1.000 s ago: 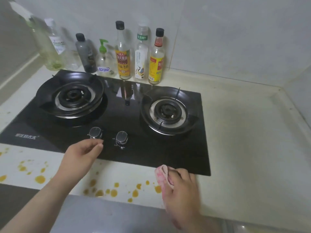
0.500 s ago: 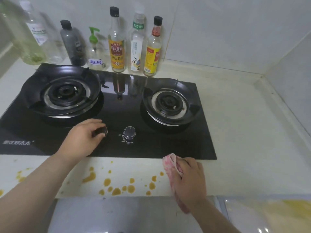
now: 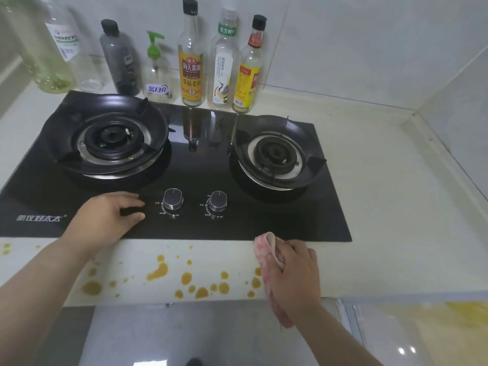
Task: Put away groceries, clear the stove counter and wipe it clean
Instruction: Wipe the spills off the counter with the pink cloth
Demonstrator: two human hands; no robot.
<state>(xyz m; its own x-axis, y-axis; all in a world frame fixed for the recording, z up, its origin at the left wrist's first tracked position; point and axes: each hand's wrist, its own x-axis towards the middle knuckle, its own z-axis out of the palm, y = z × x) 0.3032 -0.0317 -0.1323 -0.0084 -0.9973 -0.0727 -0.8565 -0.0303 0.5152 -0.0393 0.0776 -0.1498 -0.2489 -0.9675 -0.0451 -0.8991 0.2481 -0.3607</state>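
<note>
- My left hand (image 3: pixel 105 217) has come off the left knob (image 3: pixel 173 199). It now rests on the stove (image 3: pixel 264 220) glass just left of the knob, fingers loosely curled, holding nothing.
- My right hand (image 3: pixel 293 273) grips the pink cloth (image 3: pixel 266 249) at the stove's front edge.
- Orange spills (image 3: pixel 184 278) in front of the stove are unwiped.
- Bottles (image 3: pixel 191 62) stand behind the stove. Burners are cleared, and wiping looks barely started.

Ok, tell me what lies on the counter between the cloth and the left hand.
Orange drops dot the counter from the cloth toward the left hand, which rests on the stove; head view.
</note>
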